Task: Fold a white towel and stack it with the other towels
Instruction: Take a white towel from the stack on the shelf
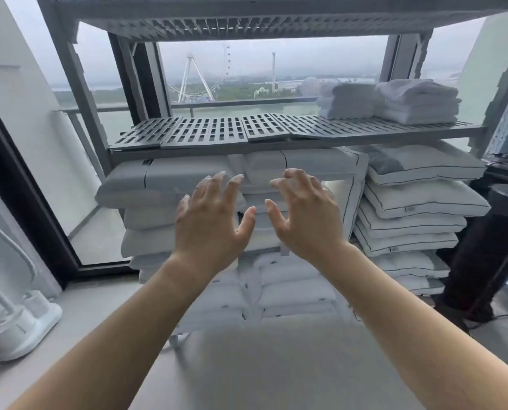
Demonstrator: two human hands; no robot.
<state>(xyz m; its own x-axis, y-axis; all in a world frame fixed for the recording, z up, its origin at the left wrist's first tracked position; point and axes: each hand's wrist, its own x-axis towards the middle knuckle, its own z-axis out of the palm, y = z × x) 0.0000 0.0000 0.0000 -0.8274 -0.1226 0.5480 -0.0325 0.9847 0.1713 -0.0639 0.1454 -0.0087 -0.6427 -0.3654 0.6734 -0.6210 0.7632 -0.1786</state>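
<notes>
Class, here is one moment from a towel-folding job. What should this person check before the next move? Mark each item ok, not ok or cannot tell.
1. Left hand free: ok, fingers spread, holding nothing.
2. Right hand free: ok, fingers loosely curled, holding nothing.
3. Unfolded towel within view: not ok, none shows.
4. Folded towels sitting neatly: ok, two piles at the right end of the shelf.
5. Gap above the piles for another towel: ok.
6. Where the next towel lies: cannot tell.

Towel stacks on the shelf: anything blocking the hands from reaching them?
Nothing visible. The left hand and right hand hover empty before the pillows; the towel stacks sit up-right on the slatted shelf, open air between.
</notes>
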